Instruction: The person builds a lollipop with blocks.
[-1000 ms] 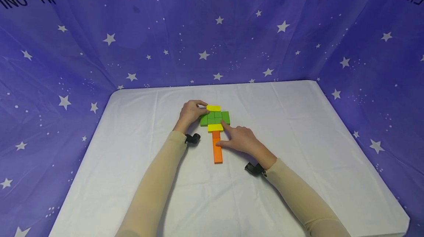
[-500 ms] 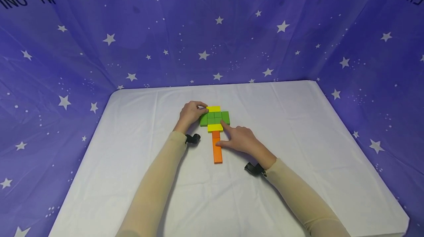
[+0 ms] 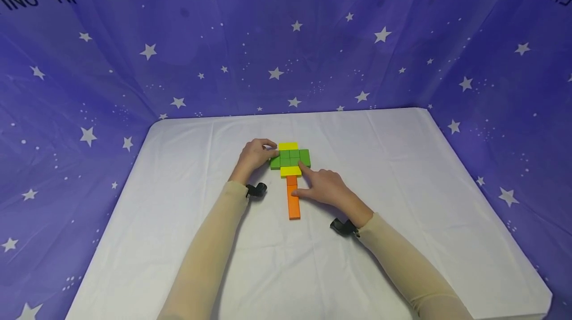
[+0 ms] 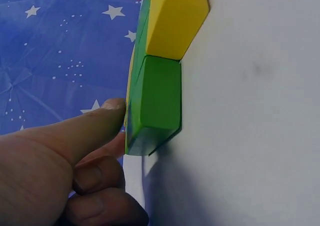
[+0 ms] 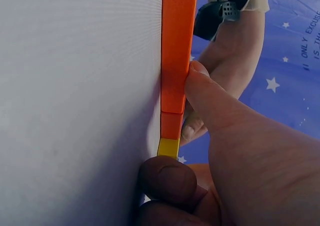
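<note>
In the head view, green blocks [image 3: 289, 158] lie flat together, with a yellow block [image 3: 288, 146] on the far side and another yellow block [image 3: 291, 172] on the near side. A short orange block [image 3: 291, 180] and a long orange block [image 3: 293, 205] run toward the person in one line. My left hand [image 3: 254, 156] rests its thumb on the leftmost green block [image 4: 162, 96], its index finger near the far yellow block. My right hand [image 3: 328, 187] touches the green blocks with its index fingertip and the long orange block with its thumb. Its other fingers partly hide the row in the right wrist view.
A white cloth [image 3: 393, 161] covers the table beneath the blocks. Purple curtains [image 3: 286, 51] with white stars hang behind and at both sides. Black wrist cameras [image 3: 256, 190] sit at the cuffs of both sleeves.
My left hand has drawn back slightly to the left and toward me, its index fingertip coming off the far yellow block. The right hand and the blocks look much the same.
</note>
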`<state>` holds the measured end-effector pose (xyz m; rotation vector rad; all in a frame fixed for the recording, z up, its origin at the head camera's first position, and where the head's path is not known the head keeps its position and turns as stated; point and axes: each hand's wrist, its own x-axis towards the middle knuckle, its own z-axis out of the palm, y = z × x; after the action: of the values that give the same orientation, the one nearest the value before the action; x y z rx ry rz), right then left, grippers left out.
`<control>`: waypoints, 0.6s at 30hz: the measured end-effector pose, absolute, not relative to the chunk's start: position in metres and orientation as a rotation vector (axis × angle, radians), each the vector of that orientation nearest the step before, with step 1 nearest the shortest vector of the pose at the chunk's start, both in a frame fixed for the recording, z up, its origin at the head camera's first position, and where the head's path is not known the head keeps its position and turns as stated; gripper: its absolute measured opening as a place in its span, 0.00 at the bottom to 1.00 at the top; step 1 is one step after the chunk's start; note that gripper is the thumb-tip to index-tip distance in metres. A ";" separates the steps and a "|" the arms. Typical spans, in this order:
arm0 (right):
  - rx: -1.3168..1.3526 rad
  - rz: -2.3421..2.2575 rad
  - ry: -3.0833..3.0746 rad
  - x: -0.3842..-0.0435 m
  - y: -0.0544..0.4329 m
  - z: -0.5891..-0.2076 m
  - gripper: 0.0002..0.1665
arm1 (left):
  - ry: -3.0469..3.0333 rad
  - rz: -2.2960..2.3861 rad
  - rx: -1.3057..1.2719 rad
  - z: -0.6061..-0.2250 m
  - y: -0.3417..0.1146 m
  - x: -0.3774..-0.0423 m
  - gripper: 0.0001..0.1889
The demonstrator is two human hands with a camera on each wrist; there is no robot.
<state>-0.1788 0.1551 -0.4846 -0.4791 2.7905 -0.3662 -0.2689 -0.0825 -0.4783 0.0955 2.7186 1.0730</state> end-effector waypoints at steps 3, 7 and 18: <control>-0.479 -0.366 2.795 -0.179 0.155 -0.483 0.62 | 2.724 1.039 0.112 -0.478 -0.083 -0.267 0.19; -0.478 -0.367 2.799 -0.180 0.155 -0.484 0.62 | 2.737 1.033 0.109 -0.477 -0.083 -0.265 0.17; -0.518 -0.410 2.790 -0.181 0.159 -0.486 0.61 | 2.753 1.070 0.088 -0.478 -0.083 -0.262 0.17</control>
<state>-0.1814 0.1585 -0.4858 -0.5177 2.7898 -0.4102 -0.2615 -0.0834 -0.4776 0.0877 2.7533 1.0703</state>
